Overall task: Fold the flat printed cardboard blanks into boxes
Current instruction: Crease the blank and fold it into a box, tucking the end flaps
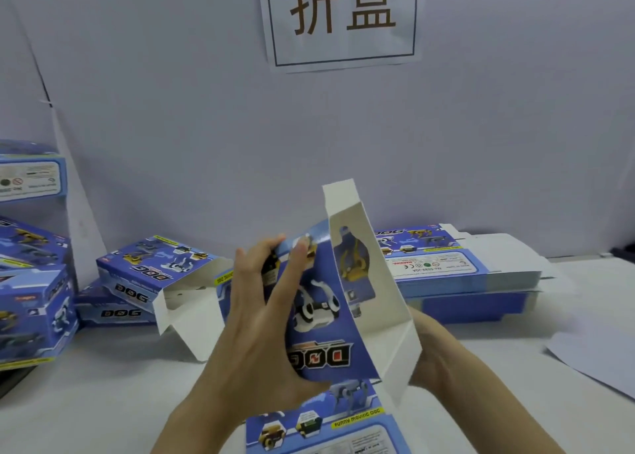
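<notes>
Blank [330,316] held above table [103,402], half folded (white inside facing right). Left hand [261,323] clamps printed face; right hand [436,350] grips behind white panel, fingers hidden. Flat stack [464,271] behind.

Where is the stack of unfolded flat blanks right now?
The stack of flat blanks lies on the white table at right of the head view, against the wall, just behind the box held up by both hands.

Even cool light, soft shadows, slight blur, wide-angle bending at edges
</notes>
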